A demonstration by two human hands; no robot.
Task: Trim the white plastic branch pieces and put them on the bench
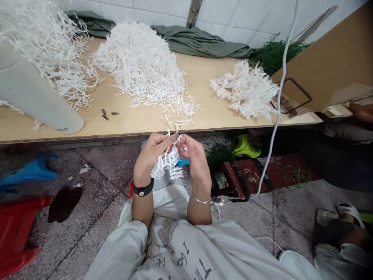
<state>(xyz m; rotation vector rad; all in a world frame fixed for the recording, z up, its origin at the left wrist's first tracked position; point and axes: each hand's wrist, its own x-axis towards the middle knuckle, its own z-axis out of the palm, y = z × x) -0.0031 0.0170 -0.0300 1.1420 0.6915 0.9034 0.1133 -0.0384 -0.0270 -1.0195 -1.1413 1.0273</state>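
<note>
White branching plastic sprigs (166,163) hang in a small bunch between my hands, just off the table's front edge. My left hand (148,157) is closed round the bunch, thumb on top. Close beside it, my right hand (198,157) has its fingers bent in a pinch at a sprig's upper end; what exactly lies between the fingertips is too small to make out. Beyond my hands a large heap of white sprigs (142,62) spreads on the wooden table (201,70), its tip reaching toward my fingers. A smaller white pile (247,89) lies to the right.
A white cylinder (37,89) and another white heap (55,46) stand at left, with dark seeds (105,114) nearby. A pale cable (274,136) hangs at right. Below are a red stool (20,229), blue stool (32,171) and dark-red bench (279,175). Another person's arm (361,112) shows far right.
</note>
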